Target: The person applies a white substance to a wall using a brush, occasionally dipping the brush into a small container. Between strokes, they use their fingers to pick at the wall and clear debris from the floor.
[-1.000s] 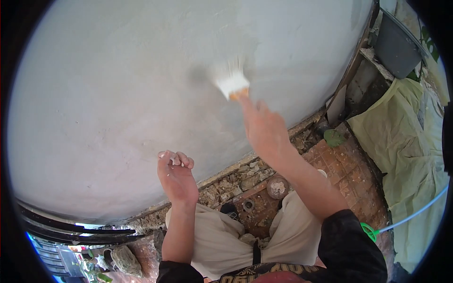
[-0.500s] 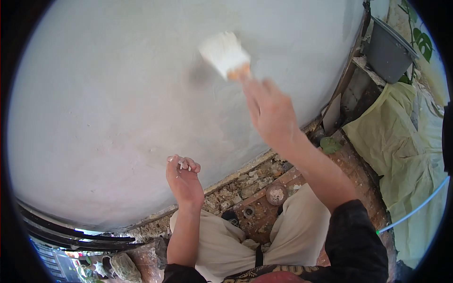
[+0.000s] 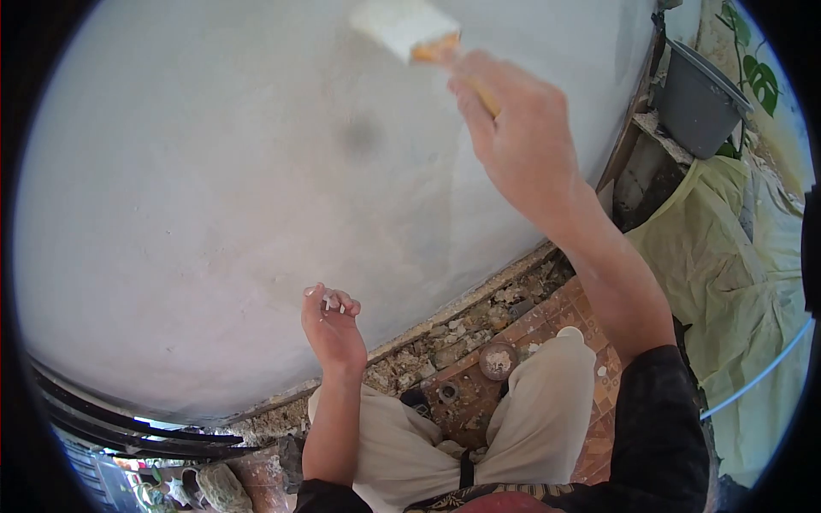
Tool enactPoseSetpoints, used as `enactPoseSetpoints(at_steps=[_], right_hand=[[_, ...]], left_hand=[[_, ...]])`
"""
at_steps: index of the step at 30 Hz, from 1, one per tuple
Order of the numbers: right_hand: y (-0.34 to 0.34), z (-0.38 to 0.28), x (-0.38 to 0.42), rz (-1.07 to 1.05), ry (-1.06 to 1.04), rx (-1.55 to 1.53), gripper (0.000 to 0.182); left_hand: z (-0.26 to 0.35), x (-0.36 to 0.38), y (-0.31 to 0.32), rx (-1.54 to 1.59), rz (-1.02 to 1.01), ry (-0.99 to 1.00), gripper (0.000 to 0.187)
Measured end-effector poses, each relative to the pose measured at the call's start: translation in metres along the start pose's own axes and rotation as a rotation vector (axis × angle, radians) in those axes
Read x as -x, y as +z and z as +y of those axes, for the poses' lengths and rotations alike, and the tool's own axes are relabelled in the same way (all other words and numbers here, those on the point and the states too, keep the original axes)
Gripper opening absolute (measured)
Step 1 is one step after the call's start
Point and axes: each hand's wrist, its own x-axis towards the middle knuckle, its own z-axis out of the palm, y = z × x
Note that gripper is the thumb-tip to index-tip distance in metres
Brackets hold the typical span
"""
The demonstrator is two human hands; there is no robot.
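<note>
My right hand is closed around the yellow handle of a wide paintbrush. The brush's white head is at the top of the view, tilted up and left against or very near the pale wall; contact cannot be made out. Lower down, in front of the wall, my left hand is raised palm up. Its fingers are loosely curled and apart from the thumb, with white smears on them and no object visible in it. A dark smudge shows on the wall below the brush.
Rubble lines the wall's foot. On the tiled floor stand a round bowl with pale matter in it and a small ring-shaped thing. To the right are a grey tub, a greenish sheet and a light-blue hose.
My right hand has moved the paintbrush upward along the wall, toward the top edge of the view. My left hand has stayed almost in place.
</note>
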Motion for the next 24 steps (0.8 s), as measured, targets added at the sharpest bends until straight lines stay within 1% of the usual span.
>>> enactPoseSetpoints(at_steps=[2,4,6,7,9,11,13,14,16,18,20,21,23,24], right_hand=[[0.023,0.005,0.036,-0.194,0.055,0.073,0.022],[0.030,-0.008,0.088,-0.656,0.229,0.234,0.028],[0.037,0.003,0.127,-0.988,0.209,0.128,0.029],[0.032,0.009,0.127,-0.991,0.211,0.129,0.029],[0.030,0.025,0.117,-1.014,0.205,-0.017,0.028],[0.004,0.015,0.046,-0.623,0.427,-0.077,0.020],[-0.025,-0.009,-0.001,-0.250,0.329,-0.056,0.022],[-0.019,-0.009,-0.002,-0.247,0.332,-0.053,0.022],[0.003,-0.004,0.008,-0.029,0.055,-0.012,0.018],[0.029,-0.008,0.052,-0.560,0.304,0.177,0.018],[0.039,-0.022,0.105,-0.713,0.376,0.154,0.017],[0.041,-0.014,0.112,-0.709,0.370,0.154,0.017],[0.037,-0.002,0.124,-1.062,0.362,0.041,0.015],[0.038,0.002,0.116,-0.835,0.289,-0.007,0.014]], left_hand=[[0.001,0.000,-0.001,0.006,0.017,0.002,0.021],[0.004,0.000,-0.004,0.007,0.023,0.000,0.021],[0.003,-0.001,-0.004,0.022,0.031,-0.002,0.021],[0.002,-0.001,-0.003,0.035,0.030,-0.018,0.021],[0.004,-0.002,-0.002,0.036,0.013,-0.034,0.021],[0.004,0.000,0.001,0.044,0.067,-0.052,0.020],[0.001,-0.002,-0.003,0.063,0.057,-0.052,0.020],[0.000,-0.005,-0.004,0.074,0.031,-0.050,0.020],[-0.001,-0.008,-0.004,0.065,0.039,-0.065,0.020],[-0.001,-0.007,-0.004,0.068,0.064,-0.076,0.021],[0.000,-0.007,-0.001,0.086,0.142,-0.092,0.020],[0.000,-0.008,-0.002,0.090,0.140,-0.085,0.020],[-0.001,-0.009,-0.007,0.099,0.173,-0.152,0.019],[0.000,-0.010,-0.009,0.095,0.163,-0.154,0.019]])
